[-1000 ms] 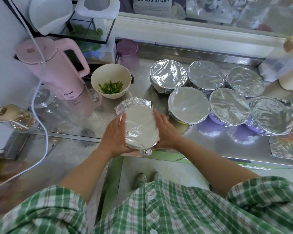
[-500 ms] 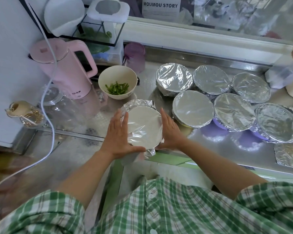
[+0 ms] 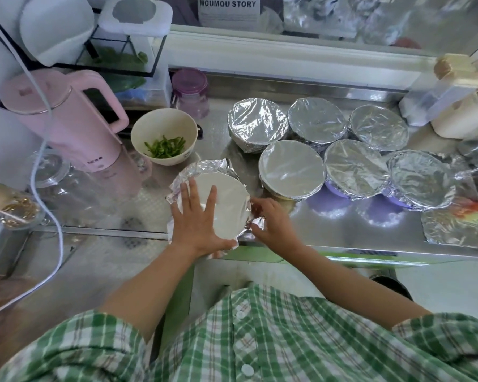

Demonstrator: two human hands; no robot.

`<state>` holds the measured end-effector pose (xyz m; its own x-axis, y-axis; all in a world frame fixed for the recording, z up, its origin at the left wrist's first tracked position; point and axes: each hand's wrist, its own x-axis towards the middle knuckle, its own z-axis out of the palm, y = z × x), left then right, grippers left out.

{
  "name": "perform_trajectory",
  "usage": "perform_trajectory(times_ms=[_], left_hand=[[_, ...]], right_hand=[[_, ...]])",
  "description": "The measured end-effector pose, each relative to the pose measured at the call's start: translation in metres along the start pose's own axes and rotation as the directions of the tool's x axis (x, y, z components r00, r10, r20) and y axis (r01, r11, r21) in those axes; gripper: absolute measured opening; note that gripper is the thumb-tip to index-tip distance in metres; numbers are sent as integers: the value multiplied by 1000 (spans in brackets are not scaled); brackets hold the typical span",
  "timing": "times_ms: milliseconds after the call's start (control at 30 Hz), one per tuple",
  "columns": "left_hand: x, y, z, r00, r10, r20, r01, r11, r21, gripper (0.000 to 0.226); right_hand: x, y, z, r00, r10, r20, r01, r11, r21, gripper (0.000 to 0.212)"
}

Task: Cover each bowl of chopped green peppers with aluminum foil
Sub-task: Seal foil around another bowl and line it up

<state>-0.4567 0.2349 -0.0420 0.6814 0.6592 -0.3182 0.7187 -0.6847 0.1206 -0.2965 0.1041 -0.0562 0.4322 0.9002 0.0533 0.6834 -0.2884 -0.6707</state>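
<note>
left hand: flat on top of the near bowl, fingers straight and spread, nothing gripped
right hand: at the bowl's right side, fingers curled, pinching the crumpled foil edge against the rim
near bowl: at the front edge of the steel counter, between both hands; top covered smooth, foil standing out loose at the back and left
open bowl: cream, uncovered, just behind and left of the near bowl, apart from it; green peppers in the bottom
covered bowls: six, foil on all, two rows of three to the right, packed touching
spare foil sheet: lying flat at the far right near the counter edge
pink kettle: left of the open bowl, just beside it
white cable: hangs down across the kettle's left side
</note>
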Motion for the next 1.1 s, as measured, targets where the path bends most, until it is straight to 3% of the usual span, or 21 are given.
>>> perform_trajectory(times_ms=[167,333,567,767,933,1100], left_hand=[[-1,0,-1,1000,1,-2,-1,1000,-11,144],[-1,0,0,1000,-1,-14,1,1000,-11,144],[-2,1,-2,1000,3,-18,-3,1000,8,141],[-2,0,-1,999,10,-31,-10,1000,13,141],[-1,-2,1,1000,8,-25,-8,1000,7,142],[-1,-2,0,999,21,-26,-20,1000,17,143]], right_hand=[[-2,0,1,983,180,-16,-174,967,183,27],[10,-5,6,947,321,-15,-314,936,159,8],[7,-5,10,958,281,-58,-272,953,133,8],[-13,-1,9,982,160,98,-175,967,185,39],[0,-10,13,974,224,-37,-222,973,70,19],[9,-5,3,963,256,81,-265,957,121,12]])
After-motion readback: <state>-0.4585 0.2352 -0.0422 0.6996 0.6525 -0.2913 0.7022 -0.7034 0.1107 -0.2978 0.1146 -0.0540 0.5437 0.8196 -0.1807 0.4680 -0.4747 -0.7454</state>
